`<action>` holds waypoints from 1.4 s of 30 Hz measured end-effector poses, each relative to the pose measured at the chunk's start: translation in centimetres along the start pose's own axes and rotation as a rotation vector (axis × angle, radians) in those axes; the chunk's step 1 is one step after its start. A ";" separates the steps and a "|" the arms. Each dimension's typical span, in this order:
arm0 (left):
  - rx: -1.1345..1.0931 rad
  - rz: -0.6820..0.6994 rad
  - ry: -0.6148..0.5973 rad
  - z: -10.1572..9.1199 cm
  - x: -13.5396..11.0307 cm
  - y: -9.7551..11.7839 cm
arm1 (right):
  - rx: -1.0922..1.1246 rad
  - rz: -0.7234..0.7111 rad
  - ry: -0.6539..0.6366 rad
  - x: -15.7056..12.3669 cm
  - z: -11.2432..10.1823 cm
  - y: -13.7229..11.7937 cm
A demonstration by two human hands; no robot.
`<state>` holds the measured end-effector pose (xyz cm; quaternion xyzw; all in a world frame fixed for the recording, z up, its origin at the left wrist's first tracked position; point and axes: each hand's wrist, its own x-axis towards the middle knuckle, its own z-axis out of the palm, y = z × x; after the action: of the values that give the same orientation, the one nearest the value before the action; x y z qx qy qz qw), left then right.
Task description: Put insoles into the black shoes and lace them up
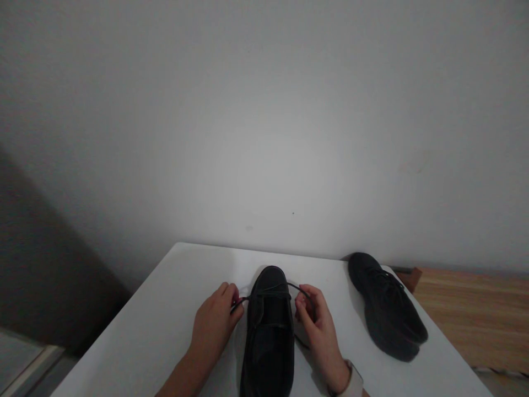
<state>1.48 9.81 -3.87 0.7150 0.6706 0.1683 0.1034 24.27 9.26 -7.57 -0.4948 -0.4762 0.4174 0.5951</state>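
A black shoe (270, 353) stands on the white table with its toe toward the wall, its lower end cut off by the picture's edge. A thin dark shoelace (294, 286) runs across its front and out to both sides. Left of the shoe, my left hand (217, 314) pinches one part of the lace between thumb and fingers. On the other side my right hand (316, 325) is closed on the lace, which loops over its fingers. A stretch of lace also shows below the right hand, beside the shoe.
A second black shoe (386, 309), laced, lies at the table's right edge. The white table (165, 298) meets a pale wall (264, 138) at the back. Beyond its right edge is a wooden surface (475, 320); a dark area lies at the left.
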 end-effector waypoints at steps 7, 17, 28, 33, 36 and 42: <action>0.023 0.005 -0.071 0.1 0.0 0.0 | -0.031 -0.011 -0.024 0.2 -0.1 0.4; -0.334 0.190 0.029 1.1 -0.4 0.9 | -0.212 -0.161 -0.036 0.2 -0.5 -0.6; -0.553 0.312 0.139 1.6 -0.5 1.1 | -0.257 -0.301 -0.183 0.6 0.3 -1.2; -0.579 0.307 0.130 1.3 -0.6 1.4 | -0.239 -0.299 -0.223 1.0 0.6 -1.2; -0.593 0.302 0.131 1.2 -0.7 1.6 | -0.227 -0.293 -0.235 1.3 0.5 -1.2; -0.626 0.271 0.125 1.3 -0.5 1.5 | -0.214 -0.274 -0.213 1.8 0.2 -1.0</action>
<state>3.36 9.25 -4.58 0.7194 0.4906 0.4215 0.2532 24.41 10.86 -6.25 -0.4388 -0.6410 0.3294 0.5367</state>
